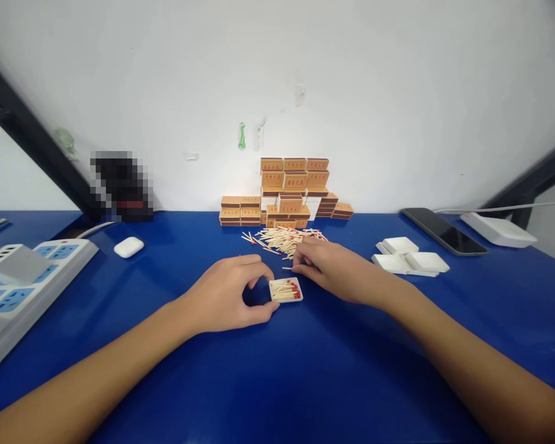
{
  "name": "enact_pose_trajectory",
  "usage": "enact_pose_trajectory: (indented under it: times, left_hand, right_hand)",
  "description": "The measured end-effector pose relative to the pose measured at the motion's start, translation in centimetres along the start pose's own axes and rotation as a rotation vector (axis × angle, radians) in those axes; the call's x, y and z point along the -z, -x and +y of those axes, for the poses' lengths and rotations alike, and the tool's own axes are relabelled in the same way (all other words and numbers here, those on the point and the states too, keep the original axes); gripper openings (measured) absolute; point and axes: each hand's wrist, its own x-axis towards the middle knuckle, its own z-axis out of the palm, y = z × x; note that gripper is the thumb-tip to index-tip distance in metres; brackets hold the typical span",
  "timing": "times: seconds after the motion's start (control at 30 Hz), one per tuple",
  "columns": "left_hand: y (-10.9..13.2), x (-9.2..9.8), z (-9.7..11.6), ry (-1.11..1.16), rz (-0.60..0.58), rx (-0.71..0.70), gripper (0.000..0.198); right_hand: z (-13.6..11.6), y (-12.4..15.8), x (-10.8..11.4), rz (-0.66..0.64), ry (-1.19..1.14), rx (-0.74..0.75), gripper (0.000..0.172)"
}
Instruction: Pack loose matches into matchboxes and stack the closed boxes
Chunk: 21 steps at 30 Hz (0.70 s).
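Observation:
A small white matchbox tray [286, 290] half full of red-tipped matches lies on the blue table. My left hand [226, 295] curls round the tray's left edge, thumb and forefinger pinching it. My right hand [335, 268] rests just right of the tray, its fingertips pinched on a match at the near edge of a loose pile of matches [284, 238]. Behind the pile stands a stack of brown matchboxes [289, 191] against the white wall.
Several empty white trays [411, 258] lie to the right, with a dark phone [444, 230] and a white device [497, 229] beyond. At left are a white power strip [23, 277] and a white earbud case [128, 246].

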Motion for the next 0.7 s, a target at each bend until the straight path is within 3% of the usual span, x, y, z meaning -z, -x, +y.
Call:
enact_pose_trajectory:
  times: [0.13, 0.33, 0.53, 0.7]
  left_hand:
    - [-0.2, -0.3, -0.4, 0.001, 0.039, 0.034, 0.024]
    - [-0.1, -0.3, -0.8, -0.027, 0.056, 0.010, 0.022]
    - [-0.1, 0.0, -0.5, -0.056, 0.070, -0.013, 0.024]
    - [0.0, 0.0, -0.5, -0.079, 0.074, -0.015, 0.022]
  right_hand:
    - [-1.2, 0.5, 0.7, 0.125, -0.045, 0.041, 0.013]
    - [-2.7, 1.1, -0.2, 0.000, -0.007, 0.132, 0.013]
    - [-2.4, 0.9, -0.2, 0.080, 0.027, 0.155, 0.012]
    - [-2.6, 1.0, -0.5, 0.049, 0.085, 0.156, 0.014]
